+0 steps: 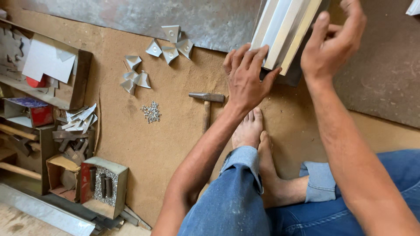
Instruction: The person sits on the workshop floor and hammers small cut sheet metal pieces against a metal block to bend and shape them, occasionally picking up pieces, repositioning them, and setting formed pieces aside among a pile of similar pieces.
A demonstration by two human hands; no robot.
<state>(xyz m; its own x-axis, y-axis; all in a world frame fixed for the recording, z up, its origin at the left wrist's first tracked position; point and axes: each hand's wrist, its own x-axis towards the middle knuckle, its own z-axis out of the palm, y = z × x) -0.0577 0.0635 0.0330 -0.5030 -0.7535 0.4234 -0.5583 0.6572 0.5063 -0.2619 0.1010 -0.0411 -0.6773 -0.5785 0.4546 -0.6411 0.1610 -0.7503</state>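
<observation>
A person sits barefoot on a brown fibreboard floor [175, 131], seen from above, working on a folded sheet-metal box section [284, 30] that stands at the top of the view. The left hand [246, 78] lies flat against its near corner, fingers spread and pressing on the metal. The right hand [330, 43] curls around the far edge, thumb forward, gripping it. The piece appears already bent into shape; no corner brackets or rivets show on the visible part, so fastening seems not yet done. A hammer [206, 107] lies untouched just left of the left wrist. Further left sit a small heap of rivets [151, 112] and scattered triangular metal corner pieces [170, 43], well apart from both hands.
</observation>
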